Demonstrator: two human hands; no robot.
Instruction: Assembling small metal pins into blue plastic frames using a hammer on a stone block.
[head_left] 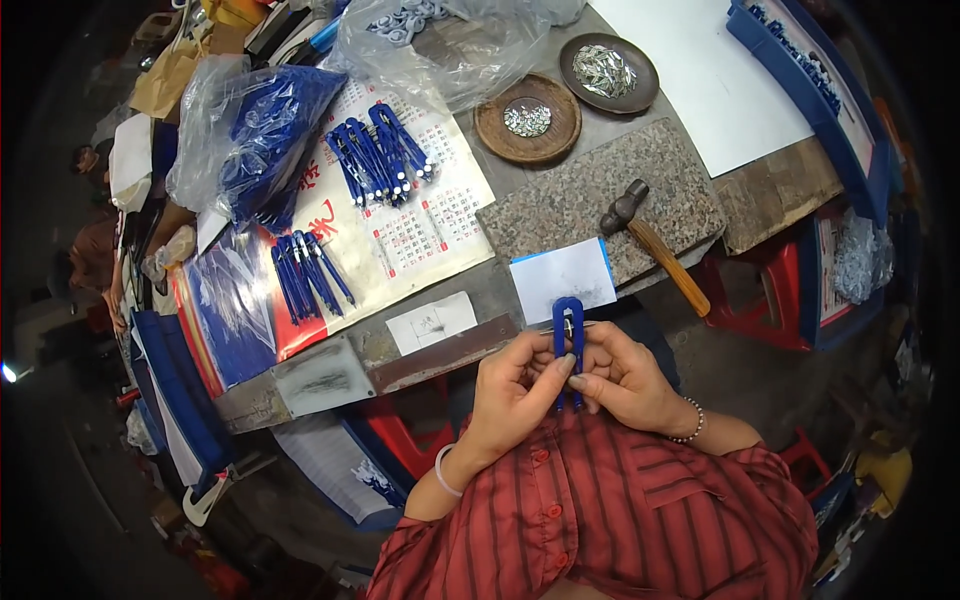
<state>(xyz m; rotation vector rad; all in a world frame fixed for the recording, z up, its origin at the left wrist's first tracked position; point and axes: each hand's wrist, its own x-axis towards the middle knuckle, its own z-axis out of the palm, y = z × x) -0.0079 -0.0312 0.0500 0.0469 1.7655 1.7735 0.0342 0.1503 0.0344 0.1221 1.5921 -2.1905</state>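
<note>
Blue U-shaped tool (560, 330) is held before the red striped shirt (610, 490), its curved end toward the table (510, 178), the left hand (520, 390) and right hand (632, 388) each with thumb and fingers in a grip clamped on it. Just beyond that curved end lies a white paper (562, 278), beside a speckled stone slab (540, 215) carrying the head of a wooden-handled hammer (648, 243).
</note>
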